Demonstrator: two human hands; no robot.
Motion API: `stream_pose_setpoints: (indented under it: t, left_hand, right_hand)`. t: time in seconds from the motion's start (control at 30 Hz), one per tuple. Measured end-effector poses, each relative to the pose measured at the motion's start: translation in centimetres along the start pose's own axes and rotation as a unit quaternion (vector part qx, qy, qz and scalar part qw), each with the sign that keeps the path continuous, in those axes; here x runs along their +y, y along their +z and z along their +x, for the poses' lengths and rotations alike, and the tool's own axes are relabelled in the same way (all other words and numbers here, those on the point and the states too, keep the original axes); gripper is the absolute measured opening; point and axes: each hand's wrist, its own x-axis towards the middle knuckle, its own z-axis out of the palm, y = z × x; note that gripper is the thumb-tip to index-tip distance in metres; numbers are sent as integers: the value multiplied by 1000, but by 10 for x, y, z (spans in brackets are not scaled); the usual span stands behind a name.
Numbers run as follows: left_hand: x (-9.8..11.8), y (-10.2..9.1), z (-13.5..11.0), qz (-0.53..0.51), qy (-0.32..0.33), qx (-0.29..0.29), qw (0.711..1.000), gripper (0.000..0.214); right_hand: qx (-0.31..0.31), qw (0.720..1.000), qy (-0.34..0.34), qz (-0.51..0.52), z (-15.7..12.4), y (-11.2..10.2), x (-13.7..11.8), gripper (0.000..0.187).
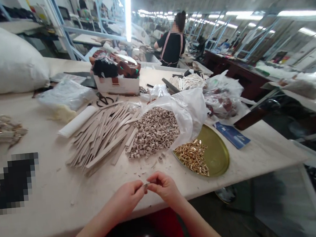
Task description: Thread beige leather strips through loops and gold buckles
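Observation:
Near the table's front edge, my left hand (130,193) and my right hand (164,188) meet with fingertips pinched. Between them is a small pale piece (145,185), mostly hidden by the fingers; its exact kind is too small to make out. Just beyond my hands lies a heap of small beige strap loops (156,129), spilling from a white plastic bag (192,111). Flat beige strips (101,138) are piled left of the loops. To the right, a round gold-coloured tray (219,153) holds many small gold metal buckles (191,156).
A blue packet (233,134) lies right of the tray. Behind the strips are a white roll (77,121), scissors (104,100) and a filled white box (118,85). Metal pieces (2,130) lie far left. A person in an apron (172,45) stands beyond the table.

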Motion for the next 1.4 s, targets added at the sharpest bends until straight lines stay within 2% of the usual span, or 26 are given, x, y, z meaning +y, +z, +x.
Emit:
stream_pose_setpoints:
  t: [0.1,0.17,0.23,0.3,0.33,0.37,0.43,0.47,0.5,0.57,0.63,0.73,0.9,1.17,1.3,1.4]
  left_hand:
    - [1,13,5,-73,1,52,996,34]
    - [1,19,8,-115,4,48,992,41]
    - [0,21,12,-139,20,35,989,40]
    - [-2,19,16,-153,18,31,988,35]
    - [-3,17,17,-156,5,34,987,33]
    - [-5,16,18,-158,-11,40,987,33]
    - [-10,15,20,-157,-31,46,986,32]
    - [-12,16,20,-158,-33,46,986,32]
    - [-14,17,21,-160,-33,44,986,32]
    - [-16,21,21,-166,-29,34,985,31]
    - [-14,25,20,-170,-29,32,985,30]
    - [-10,28,17,-173,-35,41,983,30]
    - [-9,33,12,-158,-33,45,986,31]
    - [-10,41,6,-149,-11,40,988,31]
    - [-15,37,-1,-138,-18,62,988,30]
    - [-24,34,-4,-132,-34,81,987,31]
  right_hand:
    - [3,999,17,50,1,8,4,24]
    - [9,999,8,44,-1,9,4,26]
    - [21,999,-26,-25,-6,-1,4,32]
    - [64,986,-70,-134,-11,-28,6,40]
    - [103,972,-92,-189,-14,-48,8,43]
    - [168,950,-103,-243,-16,-71,11,39]
    - [308,873,-119,-358,-19,-119,20,40]
    - [354,831,-118,-412,-20,-141,25,46]
    - [385,796,-106,-455,-19,-158,31,53]
    - [389,762,-71,-512,-15,-177,41,58]
    - [379,747,-54,-543,-7,-175,48,58]
    - [388,739,-50,-549,5,-152,49,57]
    - [412,758,-57,-504,22,-121,44,60]
    - [393,771,-111,-489,61,-103,31,45]
    - [352,777,-159,-498,69,-108,22,42]
    - [331,788,-170,-491,62,-138,17,44]
